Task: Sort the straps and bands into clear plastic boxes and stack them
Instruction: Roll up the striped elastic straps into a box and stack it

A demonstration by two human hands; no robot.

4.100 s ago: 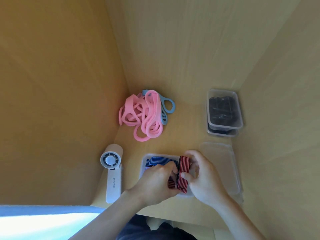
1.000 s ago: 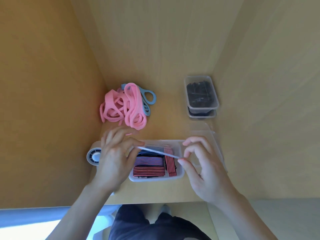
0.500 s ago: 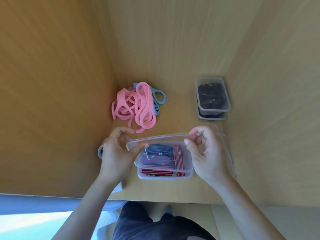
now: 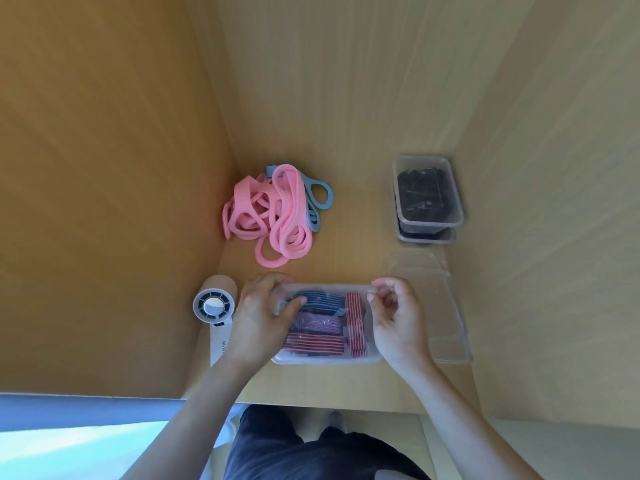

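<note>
both hands press a clear lid (image 4: 325, 299) onto the box of striped straps (image 4: 327, 358) at the desk's (image 4: 356, 251) front edge; left hand (image 4: 259, 320) grip clenched on the lid's left end; right hand (image 4: 398, 320) pinching its right corner; pink bands (image 4: 270, 216) lie behind.

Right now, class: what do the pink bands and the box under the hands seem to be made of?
Pink bands: likely rubber or silicone, with a matte finish and soft, floppy loops.
Box: clear, thin plastic, slightly glossy; the striped straps show through it.
</note>
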